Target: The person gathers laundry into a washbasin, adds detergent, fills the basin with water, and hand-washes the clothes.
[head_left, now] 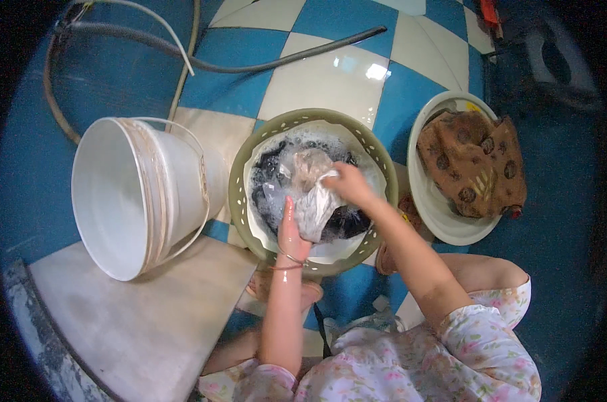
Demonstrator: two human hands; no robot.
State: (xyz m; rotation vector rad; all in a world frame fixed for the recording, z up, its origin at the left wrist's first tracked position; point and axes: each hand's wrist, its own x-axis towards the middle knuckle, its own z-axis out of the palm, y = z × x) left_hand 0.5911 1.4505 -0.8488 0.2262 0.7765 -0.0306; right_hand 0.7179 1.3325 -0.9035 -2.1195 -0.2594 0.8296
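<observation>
A wet, whitish cloth [315, 213] hangs between my hands over a round tub with an olive perforated rim [242, 221]. My right hand [350, 183] is closed on the cloth's upper right edge. My left hand [294, 231] grips its lower left side, thumb pointing up and the other fingers hidden behind the fabric. Below the cloth, dark wet clothes [268, 164] lie in sudsy water within the tub's white inner wall. Just beyond the cloth, a pale, blurred patch of foam or fabric cannot be made out clearly.
On the left a white bucket [109, 201] lies tipped, its opening toward the left. To the right, a pale oval basin [420, 194] bears a brown patterned cloth [474, 164]. A grey hose [276, 63] crosses the blue and white tiled floor [330, 87].
</observation>
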